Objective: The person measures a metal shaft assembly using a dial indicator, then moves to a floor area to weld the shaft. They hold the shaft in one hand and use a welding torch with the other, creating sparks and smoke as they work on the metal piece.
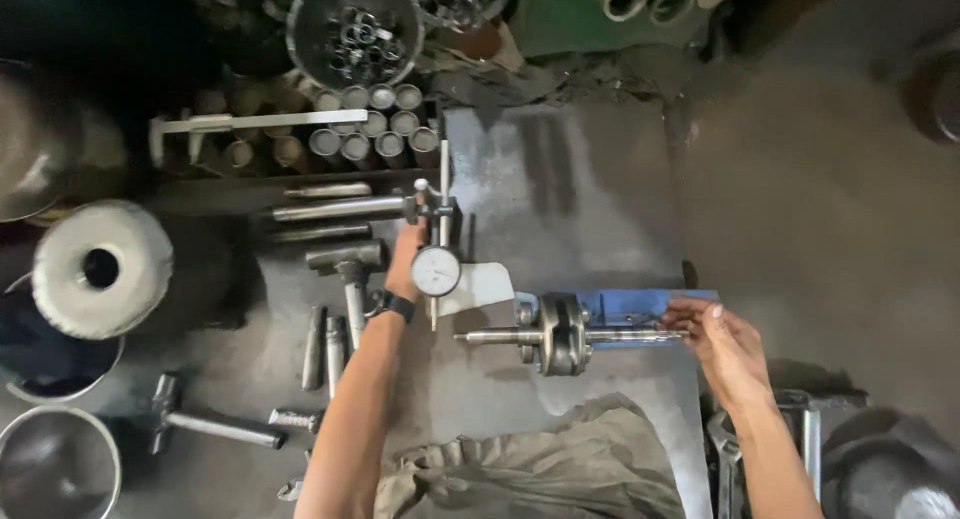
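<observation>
Lying across the blue stand [640, 304], the crankshaft [562, 334] sits between both hands: right hand [712, 337] pinches its shaft end, while left hand [407, 259] seems closed on the dial gauge [436, 271] just beside it.

Two bare forearms enter from the lower edge of the head view, neither covered by a sleeve as far as the frame shows. The left hand [405, 259] carries a dark wristwatch [392, 305] with a black strap, worn snugly at the wrist with its small square case turned towards the camera, while the right hand [722, 341] wears no glove, ring, band or other covering that can be made out. Olive-grey trousers [540, 469] of creased, worn work cloth cover the lap between the two forearms.
</observation>
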